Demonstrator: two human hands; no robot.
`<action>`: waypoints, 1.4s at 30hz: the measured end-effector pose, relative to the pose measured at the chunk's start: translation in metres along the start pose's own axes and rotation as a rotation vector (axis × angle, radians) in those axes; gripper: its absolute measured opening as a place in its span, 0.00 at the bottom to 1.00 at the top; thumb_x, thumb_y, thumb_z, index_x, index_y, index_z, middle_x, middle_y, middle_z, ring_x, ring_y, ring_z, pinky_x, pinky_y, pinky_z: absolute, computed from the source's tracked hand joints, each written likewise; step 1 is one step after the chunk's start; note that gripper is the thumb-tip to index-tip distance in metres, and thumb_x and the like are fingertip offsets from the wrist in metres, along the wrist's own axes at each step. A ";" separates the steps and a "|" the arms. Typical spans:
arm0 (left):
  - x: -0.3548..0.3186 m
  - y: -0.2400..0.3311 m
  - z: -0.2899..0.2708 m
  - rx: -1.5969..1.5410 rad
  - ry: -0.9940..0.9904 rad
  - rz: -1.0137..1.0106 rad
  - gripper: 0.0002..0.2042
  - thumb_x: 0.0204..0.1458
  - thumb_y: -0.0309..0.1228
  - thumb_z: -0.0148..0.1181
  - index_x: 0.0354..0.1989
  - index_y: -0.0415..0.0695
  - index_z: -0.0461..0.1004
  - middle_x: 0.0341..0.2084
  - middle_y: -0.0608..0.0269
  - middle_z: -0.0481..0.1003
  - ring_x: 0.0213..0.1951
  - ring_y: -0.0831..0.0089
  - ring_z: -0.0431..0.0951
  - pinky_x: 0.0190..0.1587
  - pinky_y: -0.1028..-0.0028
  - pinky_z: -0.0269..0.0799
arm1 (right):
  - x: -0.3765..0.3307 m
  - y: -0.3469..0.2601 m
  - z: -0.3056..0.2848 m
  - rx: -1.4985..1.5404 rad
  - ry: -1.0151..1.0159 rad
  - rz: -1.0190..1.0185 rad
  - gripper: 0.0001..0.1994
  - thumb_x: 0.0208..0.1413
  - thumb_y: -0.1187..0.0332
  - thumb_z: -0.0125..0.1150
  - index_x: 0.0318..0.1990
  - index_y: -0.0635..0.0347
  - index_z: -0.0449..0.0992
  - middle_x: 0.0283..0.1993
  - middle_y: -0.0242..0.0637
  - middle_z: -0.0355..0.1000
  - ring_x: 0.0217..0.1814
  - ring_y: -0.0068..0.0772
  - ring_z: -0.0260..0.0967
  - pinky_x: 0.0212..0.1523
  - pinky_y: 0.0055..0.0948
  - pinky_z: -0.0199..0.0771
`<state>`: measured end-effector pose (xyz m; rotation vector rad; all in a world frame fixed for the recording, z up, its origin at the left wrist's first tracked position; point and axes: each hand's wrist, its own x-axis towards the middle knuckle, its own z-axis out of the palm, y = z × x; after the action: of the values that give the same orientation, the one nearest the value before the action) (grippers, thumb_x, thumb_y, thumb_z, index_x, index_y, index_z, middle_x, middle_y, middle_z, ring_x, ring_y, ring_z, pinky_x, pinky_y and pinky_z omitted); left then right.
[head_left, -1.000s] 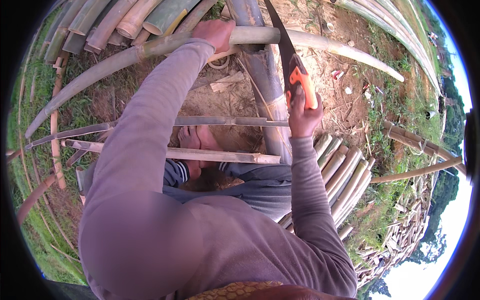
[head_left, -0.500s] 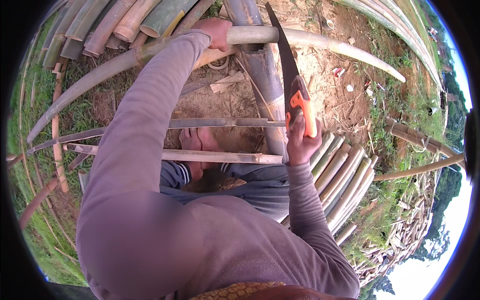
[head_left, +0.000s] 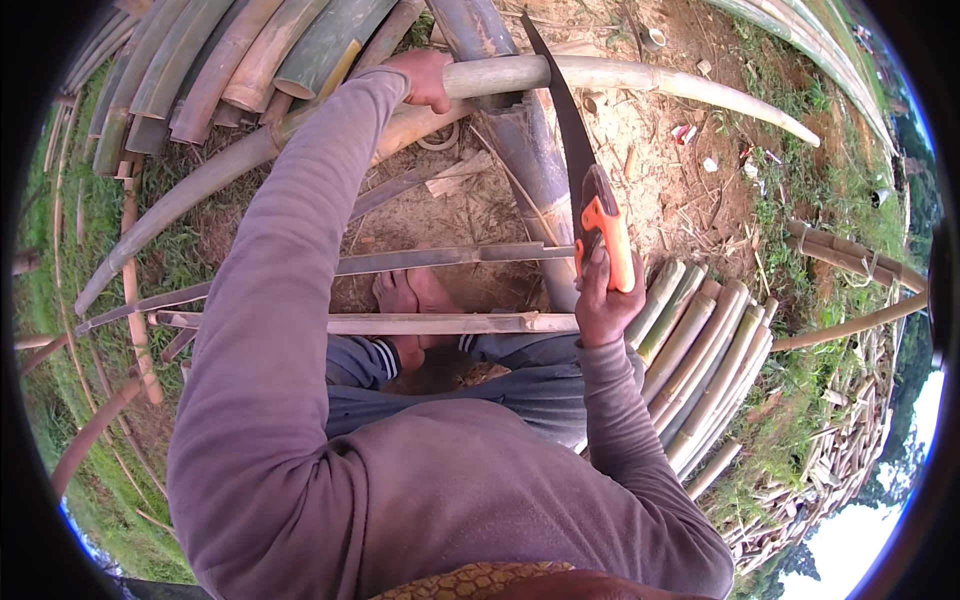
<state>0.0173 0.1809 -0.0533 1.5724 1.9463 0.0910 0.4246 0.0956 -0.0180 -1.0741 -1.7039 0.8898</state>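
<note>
A long pale bamboo pole (head_left: pixel 690 86) lies crosswise over a thick, dark bamboo post (head_left: pixel 535 165). My left hand (head_left: pixel 424 78) grips this pole to the left of the post, fingers wrapped round it. In my right hand (head_left: pixel 608 300) is a handsaw (head_left: pixel 602 225) with an orange and dark handle. Its dark blade points away from me and rests across the pole, just right of my left hand. How deep the blade sits in the bamboo I cannot tell.
Cut bamboo poles (head_left: pixel 215 70) are stacked at the far left, with another bundle (head_left: pixel 700 350) by my right elbow. Two split bamboo strips (head_left: pixel 440 323) cross before my shins, above my bare feet (head_left: pixel 410 292). A heap of bamboo offcuts (head_left: pixel 835 460) lies at the right.
The view has shifted slightly. My left hand keeps its hold on the pole, and the saw stays across it at about the same place, in my right hand.
</note>
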 end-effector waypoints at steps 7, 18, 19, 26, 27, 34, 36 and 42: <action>-0.006 0.006 -0.011 -0.040 -0.059 0.011 0.33 0.38 0.36 0.76 0.58 0.41 0.78 0.46 0.48 0.84 0.50 0.54 0.84 0.54 0.62 0.77 | 0.123 0.015 0.064 -0.109 -0.061 -0.172 0.14 0.68 0.65 0.70 0.47 0.71 0.78 0.27 0.29 0.76 0.27 0.14 0.70 0.27 0.21 0.70; 0.016 -0.017 -0.001 -0.111 -0.096 0.046 0.36 0.37 0.36 0.77 0.59 0.38 0.78 0.47 0.52 0.84 0.50 0.60 0.83 0.56 0.66 0.75 | 0.116 0.005 0.061 -0.058 -0.009 0.165 0.17 0.64 0.60 0.71 0.44 0.70 0.81 0.29 0.48 0.80 0.34 0.36 0.82 0.37 0.35 0.79; 0.015 -0.017 -0.002 -0.111 -0.083 0.066 0.37 0.37 0.37 0.77 0.60 0.38 0.77 0.49 0.50 0.84 0.51 0.58 0.83 0.57 0.66 0.75 | 0.139 0.002 0.068 -0.030 -0.032 0.120 0.19 0.64 0.58 0.71 0.43 0.70 0.81 0.29 0.51 0.80 0.34 0.40 0.83 0.37 0.37 0.79; 0.013 -0.018 -0.009 -0.219 -0.200 0.027 0.36 0.36 0.35 0.77 0.60 0.38 0.78 0.48 0.53 0.83 0.50 0.62 0.82 0.59 0.69 0.72 | 0.015 -0.026 -0.004 -0.068 -0.009 0.140 0.14 0.65 0.67 0.71 0.50 0.69 0.80 0.32 0.45 0.81 0.33 0.29 0.82 0.35 0.31 0.79; 0.014 -0.019 -0.010 -0.244 -0.227 0.037 0.36 0.36 0.35 0.77 0.59 0.38 0.78 0.48 0.54 0.83 0.50 0.62 0.82 0.59 0.69 0.72 | 0.004 -0.023 -0.011 -0.058 0.016 0.000 0.14 0.65 0.67 0.70 0.50 0.68 0.80 0.32 0.42 0.82 0.32 0.27 0.80 0.35 0.30 0.78; -0.010 -0.001 -0.007 -0.119 0.036 -0.037 0.41 0.37 0.37 0.80 0.65 0.40 0.73 0.53 0.48 0.81 0.54 0.55 0.82 0.62 0.65 0.73 | 0.055 0.014 0.017 0.054 0.154 0.099 0.12 0.65 0.67 0.71 0.50 0.66 0.80 0.33 0.41 0.81 0.32 0.28 0.79 0.35 0.32 0.78; -0.046 -0.001 0.004 -0.099 0.353 0.254 0.41 0.40 0.37 0.82 0.65 0.40 0.70 0.56 0.48 0.78 0.59 0.53 0.79 0.63 0.61 0.72 | 0.049 0.027 -0.001 -0.117 0.209 0.064 0.15 0.63 0.66 0.73 0.52 0.65 0.79 0.35 0.45 0.80 0.33 0.40 0.81 0.37 0.36 0.79; -0.156 -0.063 0.024 0.400 0.565 0.154 0.40 0.45 0.34 0.79 0.68 0.45 0.67 0.55 0.54 0.76 0.60 0.52 0.74 0.65 0.57 0.70 | 0.012 0.104 -0.106 -0.840 0.109 -0.101 0.27 0.61 0.64 0.71 0.65 0.62 0.72 0.53 0.51 0.82 0.46 0.57 0.83 0.45 0.47 0.85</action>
<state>-0.0100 0.0146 -0.0331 2.1348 2.3716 0.2451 0.5499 0.1553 -0.0714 -1.5096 -2.0613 0.0055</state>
